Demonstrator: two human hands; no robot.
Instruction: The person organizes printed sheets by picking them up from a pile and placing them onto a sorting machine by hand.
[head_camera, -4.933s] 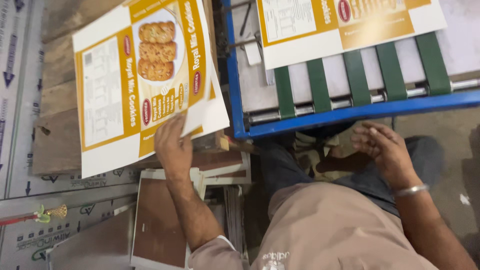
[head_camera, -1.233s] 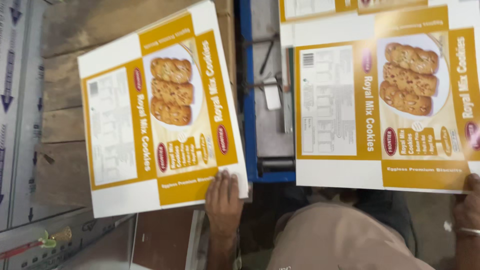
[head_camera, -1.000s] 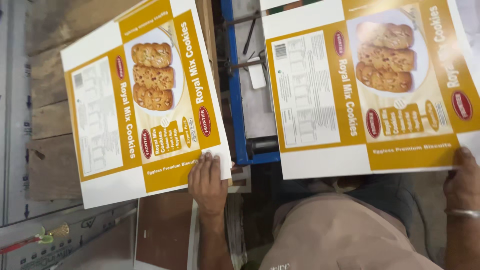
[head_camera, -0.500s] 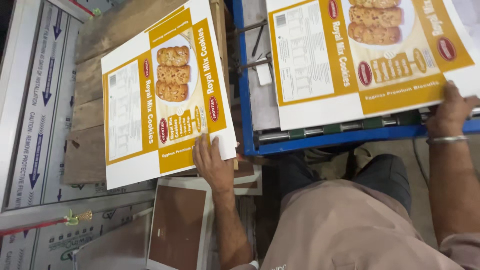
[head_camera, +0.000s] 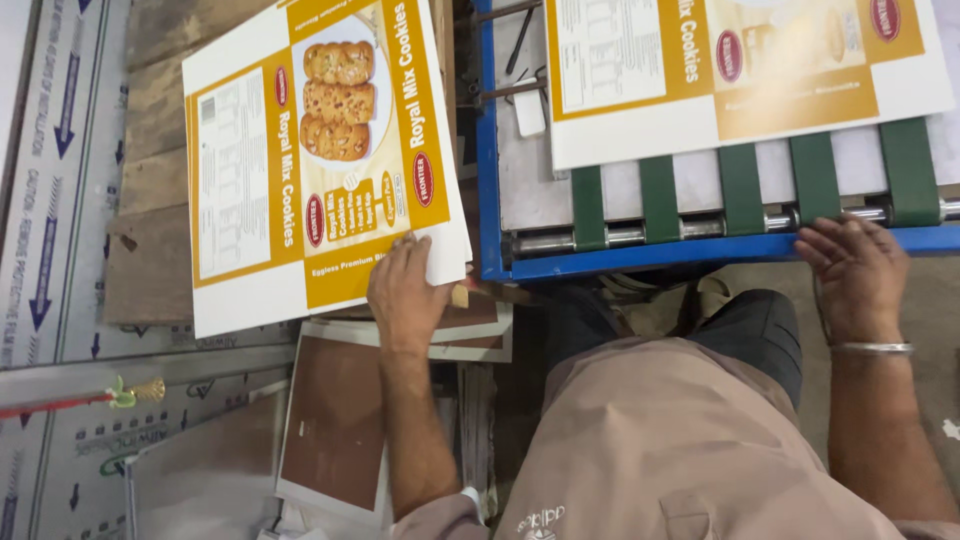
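My left hand (head_camera: 407, 292) rests on the near edge of a stack of printed cardboard sheets (head_camera: 300, 160), white and mustard yellow with a picture of cookies, lying on a wooden pallet at the left. A second printed sheet (head_camera: 740, 70) lies on the green belts of a blue-framed conveyor (head_camera: 700, 195) at the upper right. My right hand (head_camera: 850, 270) is at the conveyor's near blue edge with its fingers spread, holding nothing. A metal bangle sits on that wrist.
A wooden pallet (head_camera: 150, 260) carries the stack. Brown and white boards (head_camera: 335, 420) lie on the floor below it. Grey printed sheeting (head_camera: 50, 200) covers the floor at the left. A red stick with a gold tip (head_camera: 120, 395) lies there. My lap fills the lower right.
The sheet on the conveyor has moved away from me along the belts. My right hand has let go of it and dropped to the blue frame. My left hand stays on the stack.
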